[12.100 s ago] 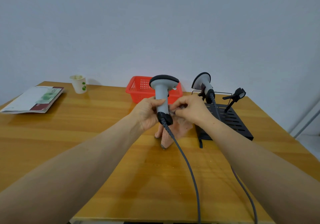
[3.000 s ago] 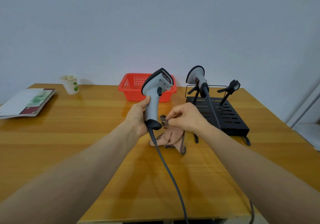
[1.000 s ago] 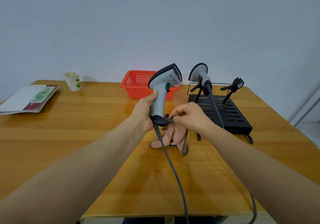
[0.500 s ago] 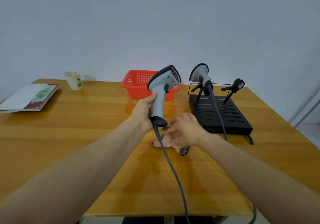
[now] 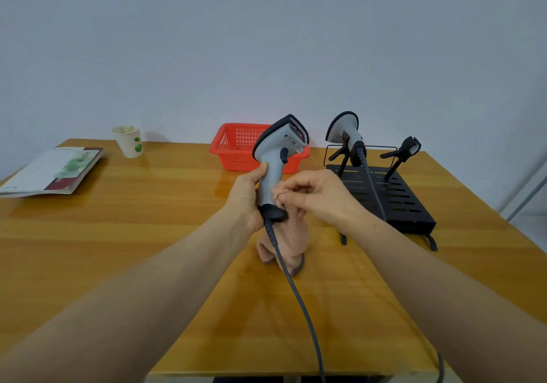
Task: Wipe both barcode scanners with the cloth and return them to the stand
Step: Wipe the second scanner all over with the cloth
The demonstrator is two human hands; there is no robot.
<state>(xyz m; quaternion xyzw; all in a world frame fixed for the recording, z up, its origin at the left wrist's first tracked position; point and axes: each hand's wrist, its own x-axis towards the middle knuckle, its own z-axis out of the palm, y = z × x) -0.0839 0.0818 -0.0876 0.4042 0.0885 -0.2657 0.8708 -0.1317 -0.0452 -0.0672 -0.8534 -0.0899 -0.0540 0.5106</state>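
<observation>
The left hand [image 5: 247, 197] wraps its grip around the handle of one scanner [image 5: 276, 160], holding it upright above the surface [image 5: 148, 234] with the head tilted up and away. That pose keeps the handle and its base exposed toward the other hand, and lets the cable [image 5: 296, 294] hang free toward the near edge instead of dragging across the work. The right hand [image 5: 318, 194] pinches the top of the pink cloth [image 5: 291, 240] between thumb and fingertips, right against the lower handle; the rest of the cloth droops down until its bottom fold rests on the wood. Held so, only a small bunch of fabric meets the plastic, which suits rubbing a narrow spot near the base, probably the step in hand.

The second scanner [image 5: 344, 134] sits in the left cradle of the black stand [image 5: 396, 199], to the right and well apart from the hands, its cable running down over the slotted base. The right cradle [image 5: 407, 149] is vacant, likely the place where the held scanner belongs. Whether the parked scanner is already cleaned cannot be told.

Behind, a red basket [image 5: 236, 146], a paper cup [image 5: 128, 141] and a booklet [image 5: 53, 169] lie clear of the work.
</observation>
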